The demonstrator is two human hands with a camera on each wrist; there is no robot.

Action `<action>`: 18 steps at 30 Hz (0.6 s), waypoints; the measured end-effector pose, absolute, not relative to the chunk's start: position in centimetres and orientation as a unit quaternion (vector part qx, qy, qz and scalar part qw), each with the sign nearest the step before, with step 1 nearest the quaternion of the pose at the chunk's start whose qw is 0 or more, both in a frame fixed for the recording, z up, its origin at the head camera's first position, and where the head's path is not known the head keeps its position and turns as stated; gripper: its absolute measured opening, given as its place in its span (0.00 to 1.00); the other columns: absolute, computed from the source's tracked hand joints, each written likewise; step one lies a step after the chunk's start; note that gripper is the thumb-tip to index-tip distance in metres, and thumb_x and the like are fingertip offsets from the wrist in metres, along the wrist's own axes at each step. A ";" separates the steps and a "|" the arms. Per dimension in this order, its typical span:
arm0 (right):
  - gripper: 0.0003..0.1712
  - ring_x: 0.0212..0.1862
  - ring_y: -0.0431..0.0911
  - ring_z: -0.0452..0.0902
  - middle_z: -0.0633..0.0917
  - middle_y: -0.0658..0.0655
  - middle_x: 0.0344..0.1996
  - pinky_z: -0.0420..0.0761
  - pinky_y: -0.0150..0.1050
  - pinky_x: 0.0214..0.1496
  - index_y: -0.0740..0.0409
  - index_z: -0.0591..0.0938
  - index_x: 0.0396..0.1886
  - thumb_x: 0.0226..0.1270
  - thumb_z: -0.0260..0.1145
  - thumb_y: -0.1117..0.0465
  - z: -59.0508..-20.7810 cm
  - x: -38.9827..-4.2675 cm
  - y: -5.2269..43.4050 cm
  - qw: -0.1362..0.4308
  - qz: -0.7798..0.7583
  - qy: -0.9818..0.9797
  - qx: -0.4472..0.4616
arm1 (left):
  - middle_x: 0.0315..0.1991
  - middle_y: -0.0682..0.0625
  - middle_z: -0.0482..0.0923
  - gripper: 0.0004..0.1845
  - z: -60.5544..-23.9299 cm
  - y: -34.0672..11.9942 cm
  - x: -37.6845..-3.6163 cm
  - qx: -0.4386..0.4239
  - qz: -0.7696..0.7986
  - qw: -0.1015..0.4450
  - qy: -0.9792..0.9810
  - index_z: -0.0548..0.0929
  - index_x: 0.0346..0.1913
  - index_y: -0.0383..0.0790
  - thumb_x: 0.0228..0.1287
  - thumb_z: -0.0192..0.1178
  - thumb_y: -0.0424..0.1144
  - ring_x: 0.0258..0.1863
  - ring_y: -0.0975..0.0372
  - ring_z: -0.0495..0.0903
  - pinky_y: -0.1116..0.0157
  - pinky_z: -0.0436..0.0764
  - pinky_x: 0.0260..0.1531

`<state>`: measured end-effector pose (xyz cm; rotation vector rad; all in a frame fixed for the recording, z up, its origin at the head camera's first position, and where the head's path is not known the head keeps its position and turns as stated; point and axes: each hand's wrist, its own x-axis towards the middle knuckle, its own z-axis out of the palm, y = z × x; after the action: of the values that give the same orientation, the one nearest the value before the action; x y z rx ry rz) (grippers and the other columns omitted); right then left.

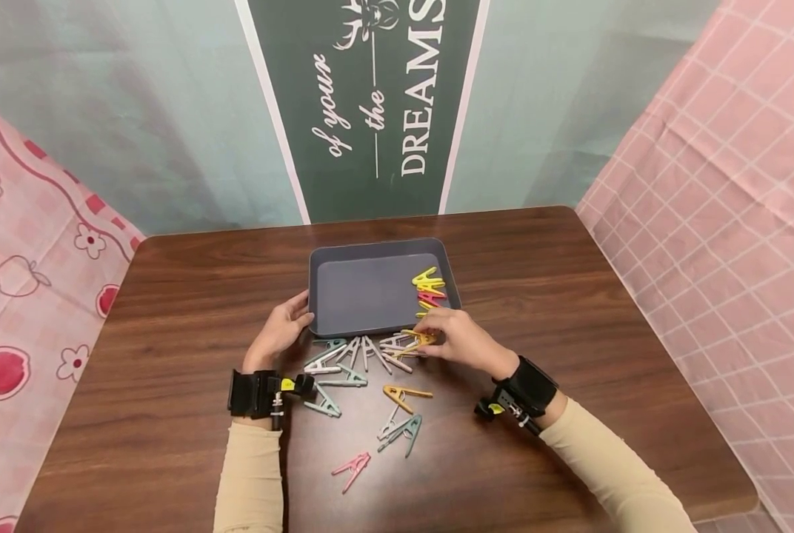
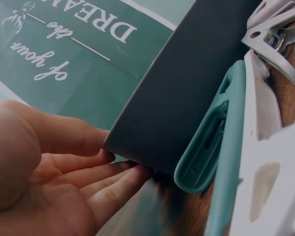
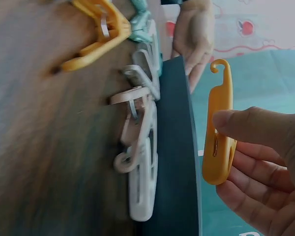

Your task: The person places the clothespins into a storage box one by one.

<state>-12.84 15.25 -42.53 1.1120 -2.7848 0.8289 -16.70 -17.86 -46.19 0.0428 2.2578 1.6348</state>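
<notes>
A grey rectangular tray (image 1: 364, 285) lies on the table. At its near left corner my left hand (image 1: 282, 329) grips the tray, with the thumb and fingers meeting around the corner in the left wrist view. My right hand (image 1: 460, 340) pinches an orange clothespin (image 3: 219, 132) between thumb and fingers near the tray's front right edge. Inside the tray's right end lie yellow clothespins (image 1: 426, 280) and a red clothespin (image 1: 430, 297). White and green clothespins (image 2: 226, 128) crowd the table along the tray's front wall.
Closer to me on the wooden table (image 1: 537, 296) are another orange clothespin (image 1: 404, 392), a dark green clothespin (image 1: 406, 431) and a pink clothespin (image 1: 353, 466). A patterned cloth hangs behind the table; pink cloths (image 1: 704, 192) flank it.
</notes>
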 end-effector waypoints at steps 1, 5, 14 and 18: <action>0.14 0.34 0.41 0.77 0.86 0.54 0.34 0.81 0.34 0.35 0.60 0.87 0.38 0.51 0.76 0.61 -42.6 -13.0 15.1 0.020 0.269 -0.896 0.354 | 0.72 0.30 0.58 0.31 -46.3 -17.8 -16.6 0.018 0.576 0.175 0.799 0.50 0.75 0.31 0.73 0.44 0.29 0.73 0.42 0.60 0.47 0.64 0.71; 0.14 0.33 0.41 0.78 0.86 0.55 0.33 0.81 0.34 0.35 0.60 0.87 0.38 0.50 0.76 0.62 -42.7 -13.6 14.4 0.039 0.282 -0.896 0.340 | 0.72 0.30 0.58 0.30 -46.3 -17.7 -16.6 0.019 0.580 0.177 0.795 0.50 0.75 0.31 0.73 0.43 0.29 0.73 0.43 0.61 0.48 0.64 0.70; 0.14 0.34 0.43 0.81 0.86 0.56 0.32 0.82 0.35 0.37 0.61 0.86 0.40 0.54 0.74 0.60 -43.2 -15.7 13.1 0.047 0.294 -0.914 0.276 | 0.73 0.32 0.58 0.31 -46.4 -17.9 -16.5 0.015 0.577 0.177 0.798 0.49 0.76 0.34 0.74 0.43 0.29 0.73 0.44 0.61 0.49 0.64 0.71; 0.14 0.33 0.44 0.81 0.86 0.56 0.30 0.81 0.36 0.37 0.61 0.87 0.39 0.54 0.74 0.59 -43.5 -16.8 12.8 0.037 0.280 -0.924 0.259 | 0.73 0.33 0.58 0.31 -46.3 -17.9 -16.6 0.012 0.578 0.179 0.796 0.49 0.76 0.35 0.74 0.43 0.29 0.73 0.44 0.61 0.49 0.64 0.71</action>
<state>-16.81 12.80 -43.52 0.7940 -2.8350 0.8590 -16.56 -17.95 -46.32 0.0352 2.2508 1.6335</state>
